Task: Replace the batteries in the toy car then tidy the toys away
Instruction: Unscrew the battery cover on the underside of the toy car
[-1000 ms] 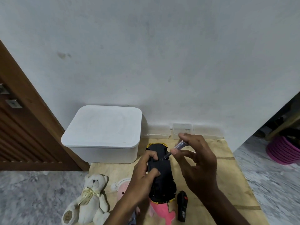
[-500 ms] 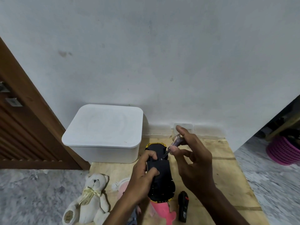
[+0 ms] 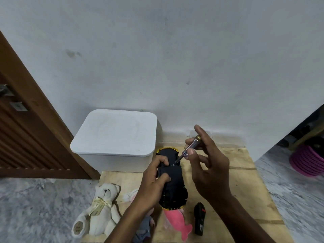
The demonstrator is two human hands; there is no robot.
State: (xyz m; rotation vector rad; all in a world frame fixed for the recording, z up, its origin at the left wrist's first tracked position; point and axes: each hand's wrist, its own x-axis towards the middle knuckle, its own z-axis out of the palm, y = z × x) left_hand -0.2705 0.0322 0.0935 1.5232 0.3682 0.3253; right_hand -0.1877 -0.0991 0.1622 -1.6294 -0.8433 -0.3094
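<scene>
1. Your right hand (image 3: 208, 165) pinches the clear-handled screwdriver (image 3: 190, 148); keep its tip square in the screw.
2. Your left hand (image 3: 154, 181) clamps the upturned black-and-yellow toy car (image 3: 172, 181), at the plywood surface's (image 3: 245, 190) centre; hold it steady.
3. The white lidded plastic box (image 3: 114, 135) waits at ten o'clock.

Brown louvred wooden door (image 3: 22, 137) at left, white wall (image 3: 175, 58) behind, grey marble floor (image 3: 35, 207), plywood board (image 3: 245, 181) on it. Magenta ribbed basket (image 3: 306, 162) at far right, partly hidden.
</scene>
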